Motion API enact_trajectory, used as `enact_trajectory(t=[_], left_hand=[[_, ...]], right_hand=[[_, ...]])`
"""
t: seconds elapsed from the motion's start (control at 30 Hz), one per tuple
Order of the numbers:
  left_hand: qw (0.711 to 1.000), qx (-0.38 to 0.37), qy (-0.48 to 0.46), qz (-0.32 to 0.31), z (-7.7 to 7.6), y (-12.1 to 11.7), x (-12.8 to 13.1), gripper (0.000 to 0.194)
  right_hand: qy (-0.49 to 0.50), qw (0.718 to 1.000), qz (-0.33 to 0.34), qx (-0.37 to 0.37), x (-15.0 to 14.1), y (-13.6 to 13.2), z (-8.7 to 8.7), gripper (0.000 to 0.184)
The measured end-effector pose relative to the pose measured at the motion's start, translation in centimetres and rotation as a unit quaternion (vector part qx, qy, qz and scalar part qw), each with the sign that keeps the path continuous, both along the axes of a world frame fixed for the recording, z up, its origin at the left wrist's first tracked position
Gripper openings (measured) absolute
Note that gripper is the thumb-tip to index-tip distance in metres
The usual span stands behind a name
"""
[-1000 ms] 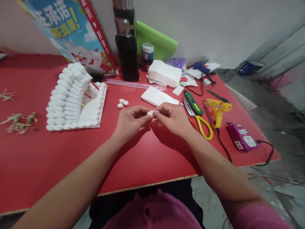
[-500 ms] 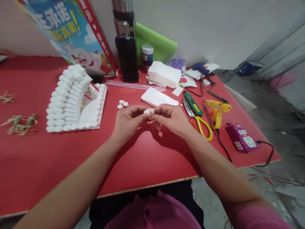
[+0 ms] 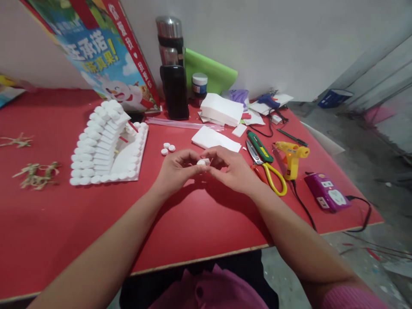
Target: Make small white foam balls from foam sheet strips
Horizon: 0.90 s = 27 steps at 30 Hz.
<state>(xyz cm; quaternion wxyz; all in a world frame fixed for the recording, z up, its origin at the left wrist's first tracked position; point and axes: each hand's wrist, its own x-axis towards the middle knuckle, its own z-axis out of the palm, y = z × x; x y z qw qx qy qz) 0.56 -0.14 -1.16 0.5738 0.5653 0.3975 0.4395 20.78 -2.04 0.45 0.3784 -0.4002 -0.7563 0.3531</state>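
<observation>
In front of me, my left hand [image 3: 175,172] pinches a small white rounded piece [image 3: 201,162] between thumb and fingers. Opposite it, my right hand [image 3: 231,171] has its thumb and curled fingers at the piece's right end, where a flat white edge shows. The fingertips of both hands nearly meet and partly cover the piece. Just beyond my left hand, several loose white discs [image 3: 166,148] lie on the red table [image 3: 199,223]. To the left stands a white model with steps [image 3: 106,146], edged with rows of similar white discs.
Right of my hands lie scissors [image 3: 273,177], a green cutter [image 3: 259,145], a yellow glue gun [image 3: 291,159] and a purple power socket [image 3: 326,193] with cords. Folded white sheets [image 3: 215,139] lie behind. A phone [image 3: 174,92] leans on a flask [image 3: 169,30]. Straw figures [image 3: 37,175] lie left.
The white piece has been turned between my fingers, so its rounded face now shows beside a small flat edge. My view has tilted slightly upward. The other things stay in place.
</observation>
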Motion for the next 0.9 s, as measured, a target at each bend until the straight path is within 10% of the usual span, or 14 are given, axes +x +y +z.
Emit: enact_trajectory(t=[0.23,0.53,0.7,0.9], left_hand=[[0.974,0.171,0.149,-0.002,-0.2,0.0,-0.3,0.016],[0.970,0.183,0.160,-0.003,0.5,-0.4,-0.3,0.013],[0.997,-0.062,-0.021,0.028,0.6,-0.4,0.3,0.023],[0.907,-0.349,-0.236,0.012,-0.1,0.4,0.4,0.005]], right_hand=[[-0.035,0.998,-0.012,0.045,0.4,0.4,-0.6,0.004],[0.013,0.999,-0.039,0.024,0.1,0.6,-0.6,0.004],[0.085,0.991,-0.055,-0.092,0.2,0.7,0.0,0.010],[0.147,0.965,-0.195,-0.092,0.8,1.2,0.6,0.005]])
